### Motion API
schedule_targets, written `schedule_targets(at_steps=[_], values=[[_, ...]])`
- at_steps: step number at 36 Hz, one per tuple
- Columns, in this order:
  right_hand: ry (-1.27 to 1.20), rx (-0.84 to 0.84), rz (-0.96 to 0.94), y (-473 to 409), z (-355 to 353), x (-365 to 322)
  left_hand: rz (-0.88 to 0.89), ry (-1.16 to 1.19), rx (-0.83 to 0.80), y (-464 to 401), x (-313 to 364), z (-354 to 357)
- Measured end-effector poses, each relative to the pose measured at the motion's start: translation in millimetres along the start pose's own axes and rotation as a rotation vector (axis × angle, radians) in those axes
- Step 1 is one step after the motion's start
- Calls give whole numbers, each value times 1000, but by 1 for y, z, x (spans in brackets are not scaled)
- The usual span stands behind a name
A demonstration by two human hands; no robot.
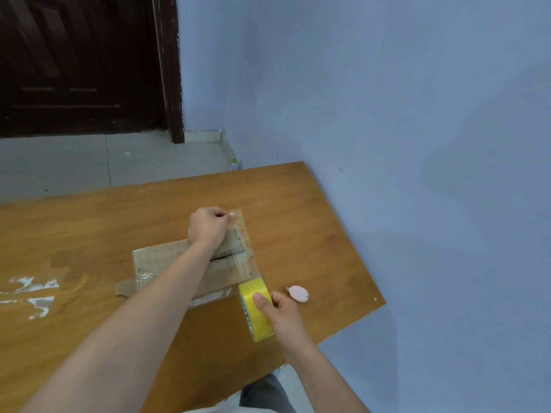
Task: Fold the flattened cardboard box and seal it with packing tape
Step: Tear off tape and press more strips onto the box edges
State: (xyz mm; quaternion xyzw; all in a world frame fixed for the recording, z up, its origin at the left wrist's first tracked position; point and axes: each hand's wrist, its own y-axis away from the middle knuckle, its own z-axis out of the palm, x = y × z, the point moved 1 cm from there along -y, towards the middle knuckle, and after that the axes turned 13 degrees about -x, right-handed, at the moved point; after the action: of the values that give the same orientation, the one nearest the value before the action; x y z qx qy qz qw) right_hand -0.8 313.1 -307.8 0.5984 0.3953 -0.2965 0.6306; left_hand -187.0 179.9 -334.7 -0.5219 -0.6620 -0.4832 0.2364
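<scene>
1. The left arm reaches forward across the table (89, 234), passing over the cardboard box (167, 260), with the left hand (208, 226) beyond the box's far edge.
2. The left hand is curled, thumb and fingers pinching the free end of a clear strip of tape (243, 234).
3. The right hand (281, 308) sits nearer the body, at the box's near right corner, with its fingers wrapped around a yellow roll of tape (256, 308) and the thumb pressed on the roll's outer face.
4. The tape strip runs from the roll up over the right end of the box to the left hand, stretched between the two hands.
5. The box lies on the wooden table, flaps closed, with a dark seam visible on top under the strip.
6. A small pink oval cutter (298, 293) lies on the table just right of the right hand, not touching it.
7. Torn bits of white residue (32, 293) are stuck to the table on the left, well apart from the box.
</scene>
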Motion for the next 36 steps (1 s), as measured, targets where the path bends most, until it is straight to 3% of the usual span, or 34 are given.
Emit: schedule_targets(at_steps=[36], values=[[-19,43,39,-3,-2,4,-15,-113,-48,-1,2,0]])
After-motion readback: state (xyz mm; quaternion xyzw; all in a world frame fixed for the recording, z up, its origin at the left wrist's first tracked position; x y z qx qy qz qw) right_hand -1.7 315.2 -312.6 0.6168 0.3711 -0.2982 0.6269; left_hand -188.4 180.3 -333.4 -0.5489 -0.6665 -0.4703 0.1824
